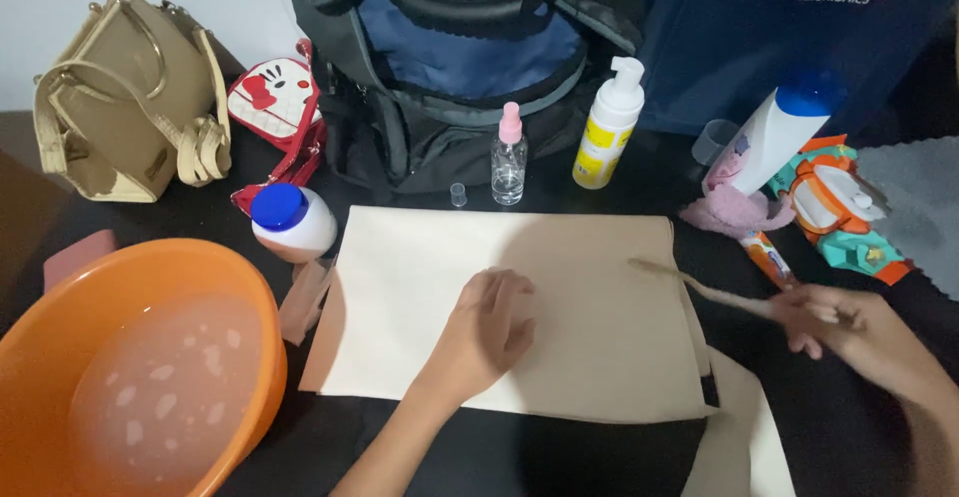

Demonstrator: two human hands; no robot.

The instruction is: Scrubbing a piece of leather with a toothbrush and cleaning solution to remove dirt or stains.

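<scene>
A flat beige cloth bag (400,287) lies spread on the black table (599,457). My left hand (489,327) rests palm down on its middle, fingers slightly curled. My right hand (834,322) is off the bag's right edge and pinches a thin beige strap (699,285) that runs from the bag's upper right corner towards it. A second wide strap (744,427) of the bag lies at the lower right.
An orange basin (250,297) of cloudy water stands at the left, with a blue-capped white bottle (295,222) beside it. Behind the bag stand a small spray bottle (508,157), a foam pump bottle (607,127), a backpack (450,57) and a beige handbag (120,97). At the right are a tilted bottle (774,137) and a colourful pouch (839,207).
</scene>
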